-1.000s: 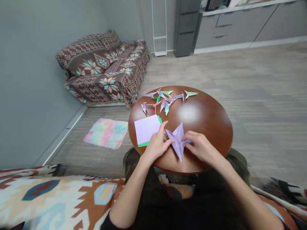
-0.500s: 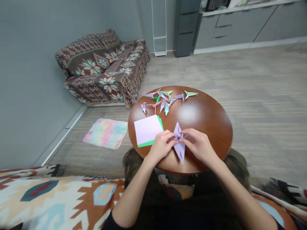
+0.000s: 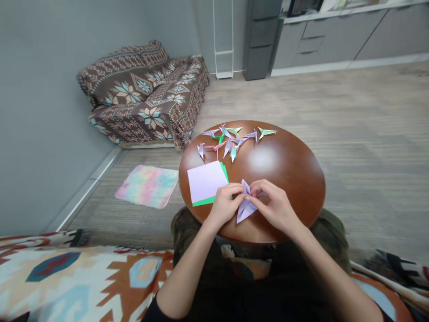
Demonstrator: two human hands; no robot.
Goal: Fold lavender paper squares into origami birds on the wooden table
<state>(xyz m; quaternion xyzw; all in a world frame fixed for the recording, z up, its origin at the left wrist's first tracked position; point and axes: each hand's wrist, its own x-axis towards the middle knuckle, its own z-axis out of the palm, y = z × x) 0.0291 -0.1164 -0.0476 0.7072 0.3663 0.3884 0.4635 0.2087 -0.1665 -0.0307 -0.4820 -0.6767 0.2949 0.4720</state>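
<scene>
Lilac paper between fingertips

Bare tabletop gives room beyond my right hand. Beside my left hand, the paper stack obstructs, with paper figures farther off.

You've got one lilac paper, folded and creased, pinched mid-length. Your paper sits centrally, near side, broad flap pointing near-left, narrower tip far.
</scene>
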